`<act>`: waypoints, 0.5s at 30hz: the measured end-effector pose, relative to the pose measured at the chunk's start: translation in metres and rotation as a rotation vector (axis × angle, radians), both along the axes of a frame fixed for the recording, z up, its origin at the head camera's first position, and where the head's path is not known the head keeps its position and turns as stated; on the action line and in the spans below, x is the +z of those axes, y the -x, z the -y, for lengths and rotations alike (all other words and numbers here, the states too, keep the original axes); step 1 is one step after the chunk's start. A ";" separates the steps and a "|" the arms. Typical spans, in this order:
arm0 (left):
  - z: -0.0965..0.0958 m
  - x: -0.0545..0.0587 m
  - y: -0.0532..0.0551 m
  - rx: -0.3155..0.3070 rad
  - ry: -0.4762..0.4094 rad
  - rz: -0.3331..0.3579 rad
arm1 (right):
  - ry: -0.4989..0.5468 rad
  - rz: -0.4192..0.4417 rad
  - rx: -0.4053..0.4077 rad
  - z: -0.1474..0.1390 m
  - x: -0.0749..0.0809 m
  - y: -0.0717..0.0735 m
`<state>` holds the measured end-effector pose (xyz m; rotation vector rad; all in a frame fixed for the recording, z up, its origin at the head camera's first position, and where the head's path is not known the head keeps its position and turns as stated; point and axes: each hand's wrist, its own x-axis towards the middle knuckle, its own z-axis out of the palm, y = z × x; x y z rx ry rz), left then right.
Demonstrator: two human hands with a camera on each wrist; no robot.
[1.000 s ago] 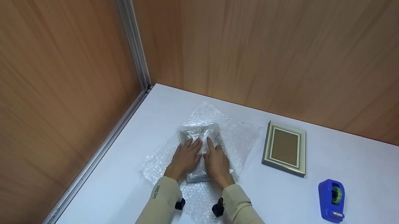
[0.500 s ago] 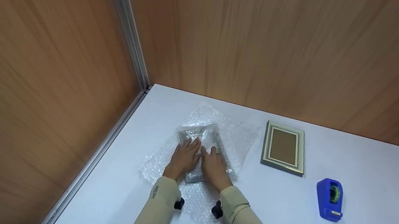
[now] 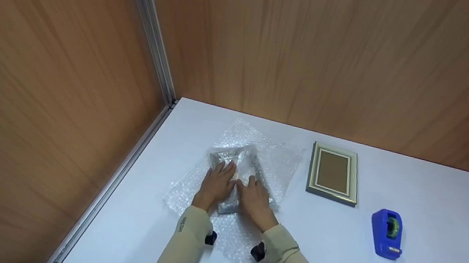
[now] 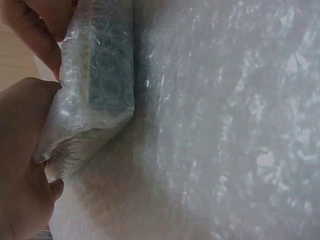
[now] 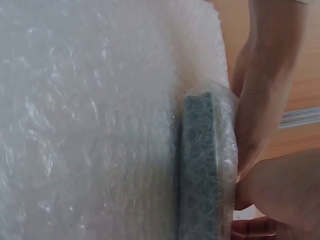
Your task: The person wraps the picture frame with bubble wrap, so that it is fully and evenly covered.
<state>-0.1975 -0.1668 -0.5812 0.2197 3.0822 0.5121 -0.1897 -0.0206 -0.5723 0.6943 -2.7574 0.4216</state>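
A picture frame (image 3: 229, 208) wrapped in bubble wrap lies on the white table, its grey side showing through the wrap in the left wrist view. My left hand (image 3: 216, 185) lies on the top of it, fingers extended over the left half. From the right, my right hand (image 3: 256, 199) touches the top near the middle, its fingertips close to the left hand's. Under and around the bundle spreads the bubble wrap sheet (image 3: 282, 158). In the right wrist view, the wrapped frame's side (image 5: 200, 165) stands beside both hands. What lies under the fingers is hidden.
An unwrapped picture frame (image 3: 334, 172) with a brown centre lies to the right. Nearer me on that side stands a blue tape dispenser (image 3: 387, 234). Wooden panels (image 3: 333, 63) rise behind and at the left of the table (image 3: 129, 216).
My right hand has drawn back toward me along the wrapped frame, and its forearm has shifted slightly right. The left hand stays in place on the wrap.
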 end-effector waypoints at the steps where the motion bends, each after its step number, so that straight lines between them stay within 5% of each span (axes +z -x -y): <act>1: 0.000 0.000 0.000 -0.004 0.002 -0.004 | -0.001 0.013 -0.006 -0.001 0.001 -0.002; 7: 0.001 -0.001 0.000 -0.013 0.020 0.002 | -0.063 -0.110 0.038 -0.007 0.007 -0.016; 15: 0.002 0.000 0.001 -0.004 -0.001 0.038 | -0.124 -0.152 0.082 -0.014 0.002 -0.029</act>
